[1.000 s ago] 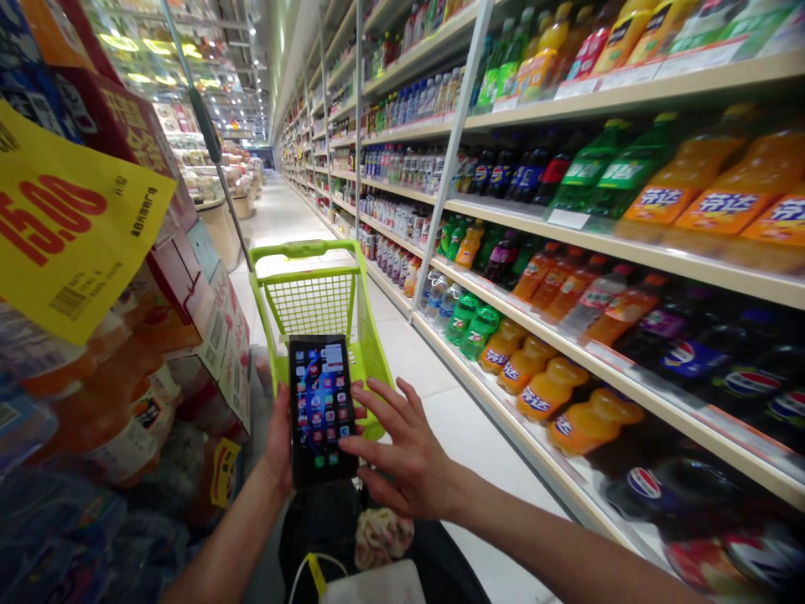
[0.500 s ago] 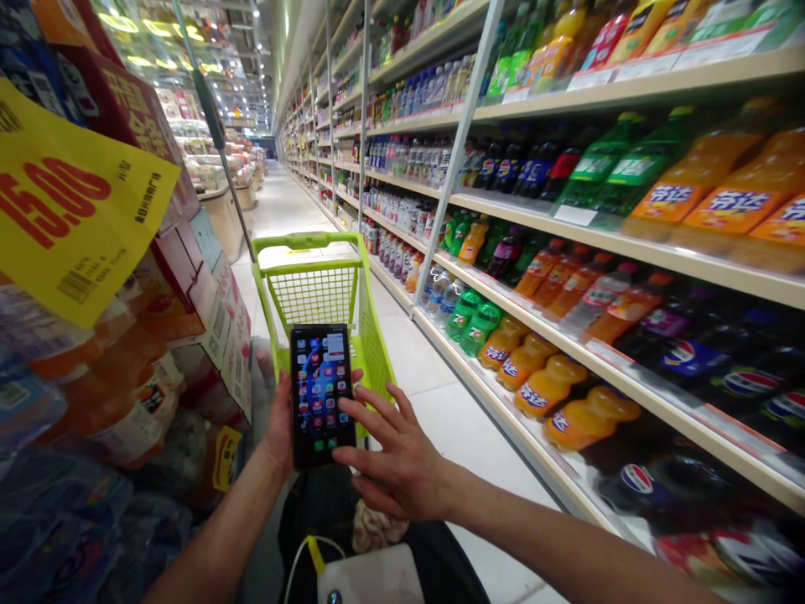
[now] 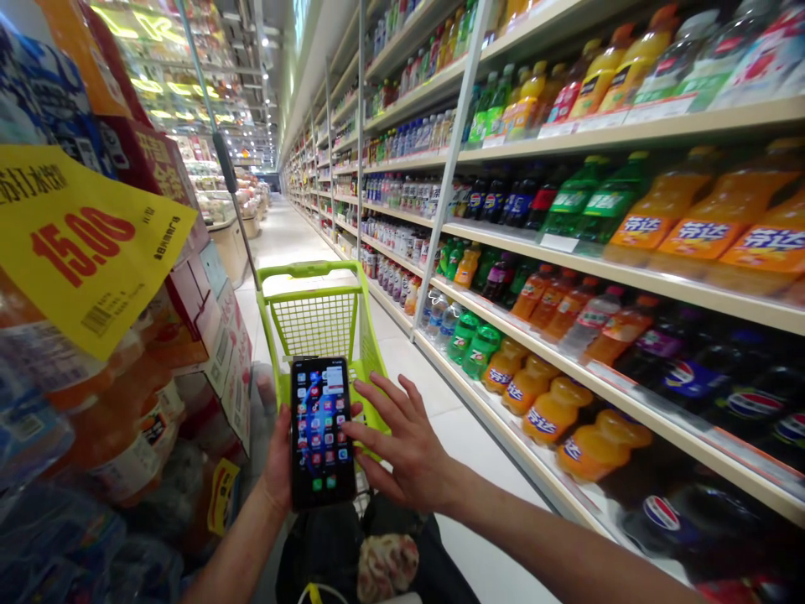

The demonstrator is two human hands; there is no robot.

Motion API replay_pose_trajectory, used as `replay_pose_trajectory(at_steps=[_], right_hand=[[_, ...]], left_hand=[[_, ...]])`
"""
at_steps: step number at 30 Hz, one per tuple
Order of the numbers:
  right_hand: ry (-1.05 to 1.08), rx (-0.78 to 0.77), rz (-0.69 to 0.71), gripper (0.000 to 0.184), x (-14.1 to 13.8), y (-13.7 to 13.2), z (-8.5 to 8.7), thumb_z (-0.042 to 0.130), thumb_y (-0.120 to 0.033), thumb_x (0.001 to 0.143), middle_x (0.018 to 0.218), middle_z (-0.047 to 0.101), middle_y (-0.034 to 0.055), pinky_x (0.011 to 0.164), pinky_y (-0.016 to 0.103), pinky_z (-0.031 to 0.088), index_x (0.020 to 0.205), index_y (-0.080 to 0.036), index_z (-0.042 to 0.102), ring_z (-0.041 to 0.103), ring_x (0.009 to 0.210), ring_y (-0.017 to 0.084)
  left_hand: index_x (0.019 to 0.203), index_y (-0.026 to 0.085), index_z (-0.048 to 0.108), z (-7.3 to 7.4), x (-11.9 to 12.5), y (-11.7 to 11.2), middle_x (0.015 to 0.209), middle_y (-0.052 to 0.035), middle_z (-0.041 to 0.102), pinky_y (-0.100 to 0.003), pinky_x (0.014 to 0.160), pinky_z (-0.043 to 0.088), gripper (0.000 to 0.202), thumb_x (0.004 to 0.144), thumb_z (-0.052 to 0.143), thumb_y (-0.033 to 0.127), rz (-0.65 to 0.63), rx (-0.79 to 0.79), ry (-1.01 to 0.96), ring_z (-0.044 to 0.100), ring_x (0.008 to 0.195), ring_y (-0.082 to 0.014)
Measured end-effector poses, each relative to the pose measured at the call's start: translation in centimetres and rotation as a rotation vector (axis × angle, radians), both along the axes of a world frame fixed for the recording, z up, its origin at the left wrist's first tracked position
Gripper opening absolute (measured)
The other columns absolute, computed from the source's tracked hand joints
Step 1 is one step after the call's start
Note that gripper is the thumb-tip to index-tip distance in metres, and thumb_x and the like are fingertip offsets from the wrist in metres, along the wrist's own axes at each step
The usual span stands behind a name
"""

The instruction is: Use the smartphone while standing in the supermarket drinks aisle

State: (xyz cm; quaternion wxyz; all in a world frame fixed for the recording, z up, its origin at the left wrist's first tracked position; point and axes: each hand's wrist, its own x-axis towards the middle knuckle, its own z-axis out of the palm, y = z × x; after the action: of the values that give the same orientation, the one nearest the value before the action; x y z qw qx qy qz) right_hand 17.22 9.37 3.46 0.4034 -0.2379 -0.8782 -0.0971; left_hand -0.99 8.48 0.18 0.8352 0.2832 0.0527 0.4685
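**Black smartphone in left hand, right hand open beside it**

Logging from the head camera, left to right. A yellow paper price sign (image 3: 94, 252) hangs at far left. The left hand (image 3: 277, 461) curls its fingers around a black glass smartphone (image 3: 320, 432), its screen lit with app icons. Behind it stands a lime-green wire shopping cart (image 3: 308, 269); I cannot tell what it contains. The right hand (image 3: 402, 445) is open, fingers spread, just beside the phone and gripping nothing. Orange plastic soda bottles (image 3: 557, 411) and dark plastic Pepsi bottles (image 3: 755, 404) stand on the cream metal shelves (image 3: 629, 285). Status: the phone is the only item in hand; the shelved bottles remain out of reach.
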Motion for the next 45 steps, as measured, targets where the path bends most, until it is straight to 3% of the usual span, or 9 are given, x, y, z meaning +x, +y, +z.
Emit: replay_pose_trajectory(at_steps=[6,14,21,27,31,45], right_hand=[[-0.013,0.003,-0.040,0.027,-0.2,-0.1,0.0,0.051,-0.027,0.078,0.131,0.042,0.0116,0.102,0.051,0.020,0.104,-0.022,0.056,0.029,0.127,0.028],[0.086,-0.041,-0.115,0.023,-0.6,1.3,0.4,0.049,-0.023,0.080,0.128,0.045,0.0113,0.098,0.049,0.026,0.101,-0.023,0.059,0.032,0.125,0.027],[0.154,-0.069,-0.121,0.021,-1.7,3.0,1.0,0.049,-0.023,0.081,0.129,0.044,0.0108,0.097,0.050,0.027,0.097,-0.024,0.062,0.033,0.124,0.027],[0.242,-0.064,-0.111,0.018,-1.9,3.3,1.1,0.051,-0.024,0.080,0.127,0.046,0.0085,0.096,0.046,0.030,0.092,-0.024,0.064,0.036,0.122,0.025],[0.193,-0.046,-0.109,0.022,-1.6,2.9,1.2,0.049,-0.022,0.078,0.130,0.043,0.0084,0.098,0.048,0.026,0.094,-0.024,0.063,0.033,0.124,0.026],[0.097,0.043,-0.137,0.024,-1.9,2.8,1.8,0.047,-0.028,0.080,0.133,0.040,0.0104,0.100,0.051,0.021,0.100,-0.025,0.060,0.028,0.128,0.028]], left_hand=[[0.120,0.015,0.052,-0.3,-0.1,-0.1,0.117,-0.0125,0.060,-0.045,0.099,0.031,0.062,0.081,0.031,0.058,0.040,-0.019,-0.020,0.048,0.114,-0.0287],[0.108,0.017,0.063,-0.3,-0.4,-0.6,0.095,-0.0098,0.070,-0.045,0.090,0.041,0.059,0.079,0.035,0.061,0.062,-0.077,0.037,0.059,0.100,-0.0299],[0.111,0.017,0.061,-0.2,-0.5,-1.0,0.099,-0.0147,0.068,-0.050,0.087,0.042,0.058,0.074,0.046,0.059,0.062,-0.136,0.088,0.061,0.096,-0.0335],[0.110,0.020,0.062,-0.3,-0.5,-1.2,0.094,-0.0126,0.070,-0.049,0.081,0.046,0.058,0.070,0.050,0.061,0.095,-0.192,0.177,0.062,0.093,-0.0349],[0.109,0.022,0.063,-0.6,-0.6,-1.1,0.093,-0.0114,0.071,-0.047,0.082,0.046,0.054,0.074,0.046,0.058,0.124,-0.182,0.172,0.062,0.094,-0.0332],[0.109,0.024,0.063,-1.2,-0.8,-1.0,0.098,-0.0094,0.069,-0.045,0.089,0.041,0.058,0.075,0.037,0.063,-0.004,-0.110,0.075,0.056,0.104,-0.0331]])
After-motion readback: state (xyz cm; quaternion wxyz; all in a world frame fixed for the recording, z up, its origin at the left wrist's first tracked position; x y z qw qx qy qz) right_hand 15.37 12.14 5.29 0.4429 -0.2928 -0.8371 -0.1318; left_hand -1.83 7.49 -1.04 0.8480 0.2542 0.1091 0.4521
